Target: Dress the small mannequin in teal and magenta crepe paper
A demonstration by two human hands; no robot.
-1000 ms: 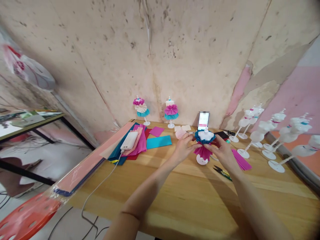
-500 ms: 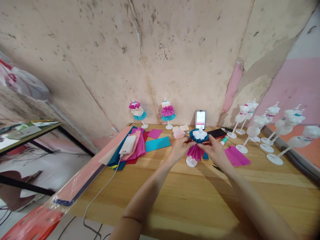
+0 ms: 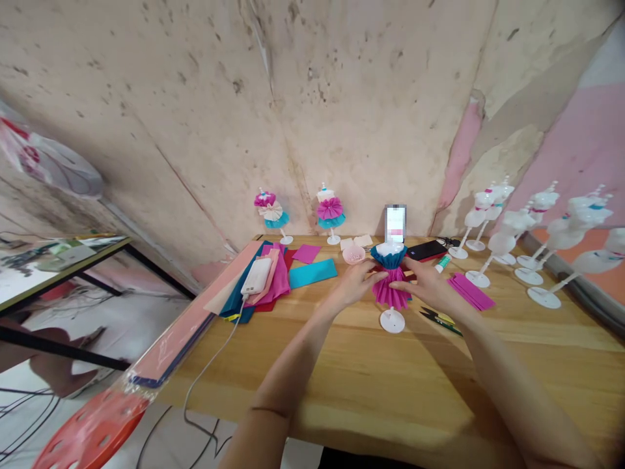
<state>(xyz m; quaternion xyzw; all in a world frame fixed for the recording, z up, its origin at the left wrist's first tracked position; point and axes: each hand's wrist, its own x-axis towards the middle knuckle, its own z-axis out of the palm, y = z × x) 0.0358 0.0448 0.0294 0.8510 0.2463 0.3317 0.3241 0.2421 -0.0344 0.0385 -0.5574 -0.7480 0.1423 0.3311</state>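
Magenta skirt [image 3: 390,294], four o'clock from centre, has left hand [image 3: 357,281] at nine, right hand [image 3: 430,286] at three, both half-curled, firm pinch unclear; uneven tugging could pull it askew.

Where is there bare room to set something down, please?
The table is bare between cable and left forearm, between the forearms this side of the dressed mannequin, and in front of the white mannequins. It is crowded around the phone.

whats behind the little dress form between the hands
Behind the dress form, a phone with a lit screen stands near the wall. The form's top covers most of its bottom edge, so what props it up can't be seen.
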